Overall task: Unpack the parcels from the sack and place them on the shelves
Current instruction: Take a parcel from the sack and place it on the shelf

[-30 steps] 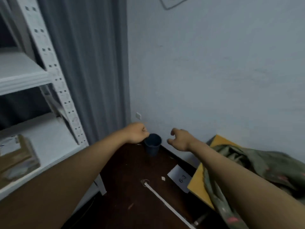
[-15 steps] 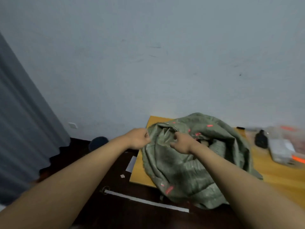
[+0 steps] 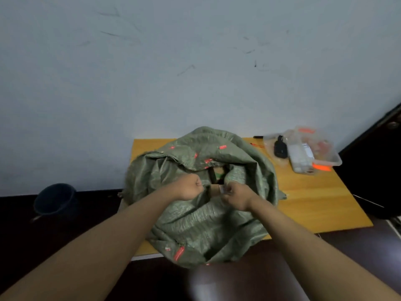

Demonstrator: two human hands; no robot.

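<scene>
The sack (image 3: 201, 196), green woven cloth with red marks, lay crumpled on the yellow bench (image 3: 314, 198), its lower part hanging over the near edge. Its mouth faced up, and inside the opening showed a brown cardboard parcel (image 3: 216, 189) with something dark and a bit of green behind it; those could not be made out further.

The left hand (image 3: 189, 189) was fisted at the left side of the mouth, its grip closed on a fold of sack cloth. The right hand (image 3: 237, 195) sat just right of the opening, fingers curled, pinching what looked like the sack's edge or a pale label at the parcel's corner; which of the two could not be told. Both forearms reached in from the near side.

Toward the far right corner of the bench stood a clear plastic tub (image 3: 323, 153) with orange pieces, and just beside it a white box (image 3: 300, 158) and a small black object (image 3: 280, 147). On the dark floor to the left, well apart from the bench, stood a dark blue bucket (image 3: 55, 198) against the pale wall (image 3: 152, 72). A dark door (image 3: 377, 166) edged the right.
</scene>
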